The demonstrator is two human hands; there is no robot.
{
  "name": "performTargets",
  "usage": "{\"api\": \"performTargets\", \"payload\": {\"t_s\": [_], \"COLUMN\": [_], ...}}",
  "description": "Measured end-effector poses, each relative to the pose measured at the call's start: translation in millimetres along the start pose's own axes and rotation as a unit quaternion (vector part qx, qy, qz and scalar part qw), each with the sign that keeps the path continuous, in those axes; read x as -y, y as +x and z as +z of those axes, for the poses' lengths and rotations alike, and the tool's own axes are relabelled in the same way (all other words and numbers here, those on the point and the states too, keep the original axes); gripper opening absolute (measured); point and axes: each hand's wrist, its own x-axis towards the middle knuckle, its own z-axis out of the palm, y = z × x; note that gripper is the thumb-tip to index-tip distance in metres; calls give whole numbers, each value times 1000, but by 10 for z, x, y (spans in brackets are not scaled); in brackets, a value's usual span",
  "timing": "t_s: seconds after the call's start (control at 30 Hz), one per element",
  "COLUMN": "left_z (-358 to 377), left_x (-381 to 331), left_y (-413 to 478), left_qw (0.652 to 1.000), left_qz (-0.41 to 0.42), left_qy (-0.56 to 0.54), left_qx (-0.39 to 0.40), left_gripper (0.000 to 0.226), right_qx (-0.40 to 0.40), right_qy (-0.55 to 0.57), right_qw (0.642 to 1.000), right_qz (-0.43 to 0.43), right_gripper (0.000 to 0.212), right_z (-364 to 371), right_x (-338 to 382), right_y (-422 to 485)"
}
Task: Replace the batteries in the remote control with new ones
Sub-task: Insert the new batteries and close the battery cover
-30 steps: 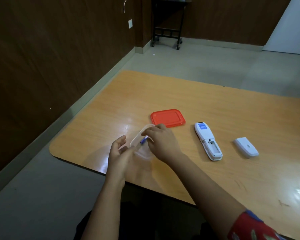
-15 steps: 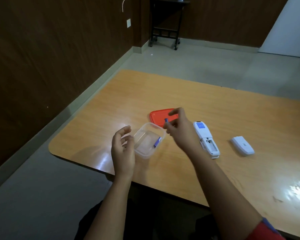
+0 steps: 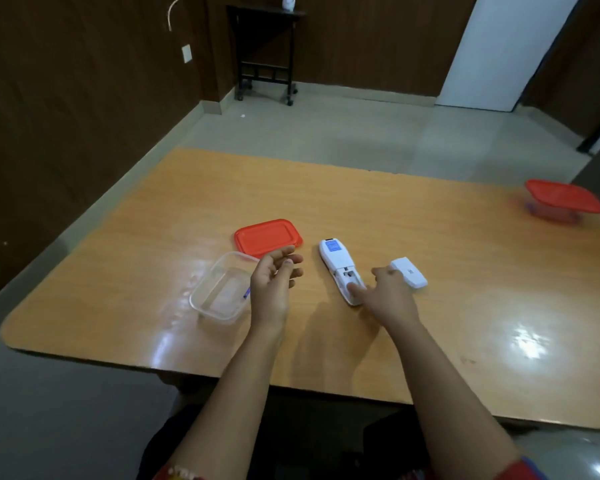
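Right hand (image 3: 387, 294) moved from container (image 3: 219, 315) to mid-frame remote (image 3: 336, 263) bay, grip unclear | left hand (image 3: 272, 282) loose, empty | risk: polarity reversed, unheld remote skids

The room is dim and the brown walls (image 3: 66, 116) at ten o'clock are nearly black, while light from above leaves white glare on the glossy table (image 3: 361, 209) at four o'clock and at eight o'clock by the clear box (image 3: 201, 299). A soft shadow pools toward six o'clock. The wide lens bows the table's edges, and the red-lidded box (image 3: 565, 202) at two o'clock looks smeared, perhaps by motion blur.
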Motion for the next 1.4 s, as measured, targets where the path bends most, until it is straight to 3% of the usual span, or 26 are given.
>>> {"api": "performTargets", "payload": {"t_s": [0.1,0.2,0.37,0.5,0.67,0.77,0.83,0.9,1.0,1.07,1.13,1.23,1.4], "left_z": [72,102,156,203,235,218,176,119,57,37,30,25,56], "left_x": [77,145,164,106,-35,-26,-45,-63,-71,-80,-89,-99,-80], "left_y": [81,80,71,44,-124,-120,-81,-47,-30,-22,-13,-5,4], "left_qw": [999,998,988,966,958,964,969,973,976,977,977,980,987], "left_qz": [-29,-67,-151,-227,-210,-180,-161,-145,-133,-125,-120,-108,-87], "left_qy": [6,13,-18,-102,-163,-176,-176,-168,-166,-167,-166,-157,-118], "left_qx": [-16,-9,38,70,104,81,61,54,54,50,51,56,67], "left_gripper": [25,21,20,40,44,48,46,42,42,41,41,41,43], "right_qx": [-3,-20,6,-15,-7,16,28,76,195,260,304,290,224], "right_qy": [-25,-3,125,184,184,268,407,561,765,832,857,878,885], "right_qw": [999,999,991,974,970,952,907,823,610,469,376,322,340], "right_qz": [-24,-45,-39,-127,-159,-148,-104,-48,70,143,179,203,228], "right_gripper": [58,40,35,32,34,16,24,29,30,31,33,48,44], "right_z": [100,145,0,-148,-136,-226,-326,-398,-426,-389,-365,-326,-303], "right_x": [13,20,129,330,425,449,452,447,469,475,499,516,523], "right_y": [24,52,-21,-370,-753,-718,-672,-630,-601,-574,-577,-584,-589]}}
